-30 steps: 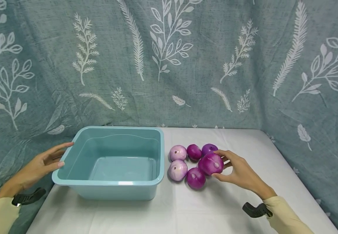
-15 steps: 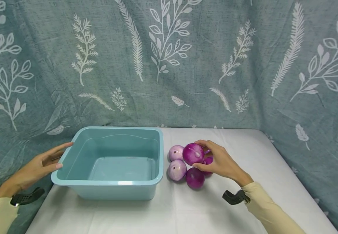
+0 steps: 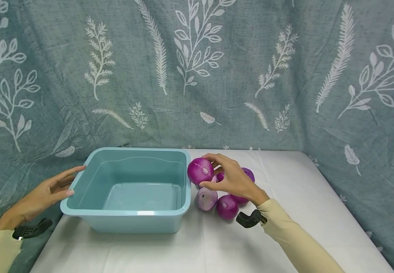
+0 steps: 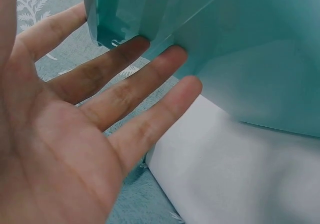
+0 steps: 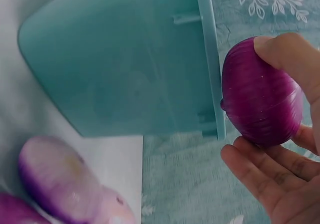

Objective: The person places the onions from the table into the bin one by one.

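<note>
Since the earlier head frames, the right hand (image 3: 231,175) has moved to the left together with the red onion (image 3: 200,171), and both are now at the right rim of the plastic basin (image 3: 135,223). The left hand (image 3: 46,193) has kept its place at the left rim of the basin.

In the head view, the right hand holds the red onion between its thumb and fingers, above the table. The other onions (image 3: 227,207), some pale and some deep purple, lie close together on the white tablecloth (image 3: 142,254), just right of the basin; the right hand partly hides several. The left hand has its fingers stretched, with the thumb well apart from them. Behind the basin hangs a leaf-patterned curtain (image 3: 142,76).

In the left wrist view, four straight, spread fingers reach to the basin's outer left side; the thumb shows hardly at all.

In the right wrist view, the thumb and fingers grip the red onion just beside the basin's rim; whether it touches the rim, one cannot tell. Pale onions lie lower, near the basin's wall.
</note>
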`<state>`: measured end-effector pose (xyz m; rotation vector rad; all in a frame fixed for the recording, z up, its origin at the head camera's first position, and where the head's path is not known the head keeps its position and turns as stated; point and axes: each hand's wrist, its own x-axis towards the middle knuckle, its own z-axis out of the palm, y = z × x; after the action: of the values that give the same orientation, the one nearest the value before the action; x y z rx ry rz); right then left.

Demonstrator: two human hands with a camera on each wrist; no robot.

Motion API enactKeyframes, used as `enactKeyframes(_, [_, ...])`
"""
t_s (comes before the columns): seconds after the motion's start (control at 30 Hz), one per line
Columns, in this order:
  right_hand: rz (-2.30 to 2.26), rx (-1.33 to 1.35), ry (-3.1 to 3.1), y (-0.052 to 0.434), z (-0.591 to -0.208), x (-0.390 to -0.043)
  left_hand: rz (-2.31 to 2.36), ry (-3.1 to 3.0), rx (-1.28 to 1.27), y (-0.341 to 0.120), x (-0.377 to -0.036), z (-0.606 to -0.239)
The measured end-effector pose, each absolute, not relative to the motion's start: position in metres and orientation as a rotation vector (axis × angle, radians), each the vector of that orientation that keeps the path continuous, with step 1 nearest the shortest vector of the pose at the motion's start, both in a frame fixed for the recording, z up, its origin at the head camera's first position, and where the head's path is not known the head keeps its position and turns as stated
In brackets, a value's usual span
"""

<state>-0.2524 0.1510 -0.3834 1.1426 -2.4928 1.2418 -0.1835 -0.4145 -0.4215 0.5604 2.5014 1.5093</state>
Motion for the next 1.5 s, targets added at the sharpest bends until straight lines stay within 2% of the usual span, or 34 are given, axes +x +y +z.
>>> enactKeyframes(0.37, [1.357, 1.186, -2.426, 0.117, -0.383, -0.255, 1.513, 2.515, 0.52, -0.413, -0.184, -0.421])
enactKeyframes(0.73, [1.246, 1.217, -2.437, 0.103, -0.387, -0.253, 1.507, 2.524, 0.527, -0.413, -0.185, -0.422])
enactKeyframes(0.97, [1.224, 1.158, -2.455, 0.127, -0.397, -0.255, 1.486, 2.519, 0.568, -0.414, -0.185, -0.423])
enactKeyframes(1.5, [0.968, 0.922, -2.624, 0.226, -0.44, -0.254, 1.523, 2.522, 0.517, -0.414, -0.183, -0.423])
